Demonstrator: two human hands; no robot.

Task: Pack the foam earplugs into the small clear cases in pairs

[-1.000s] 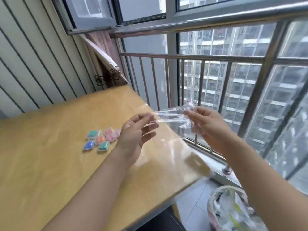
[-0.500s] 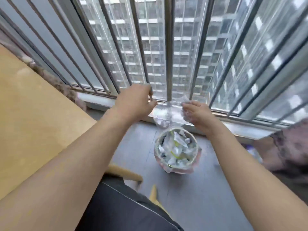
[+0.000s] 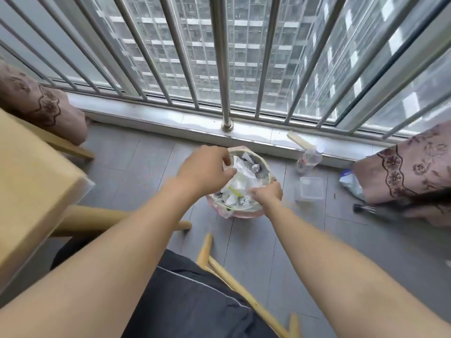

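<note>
Binning the wrapper, both hands over the round lined waste bin point(image 3: 253, 211)

Left hand point(image 3: 202, 170) loosely curled, right hand point(image 3: 266, 192) pinching crinkly clear plastic wrap point(image 3: 240, 182); push it deep so nothing springs out

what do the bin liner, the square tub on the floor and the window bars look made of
Bin liner: thin clear plastic film, crinkled and glossy, with the bin's colour showing through.
Square tub: clear rigid plastic, probably; the floor shows through it and its edges are moulded.
Window bars: metal, likely stainless steel; smooth silver tubes with bright highlights.
</note>
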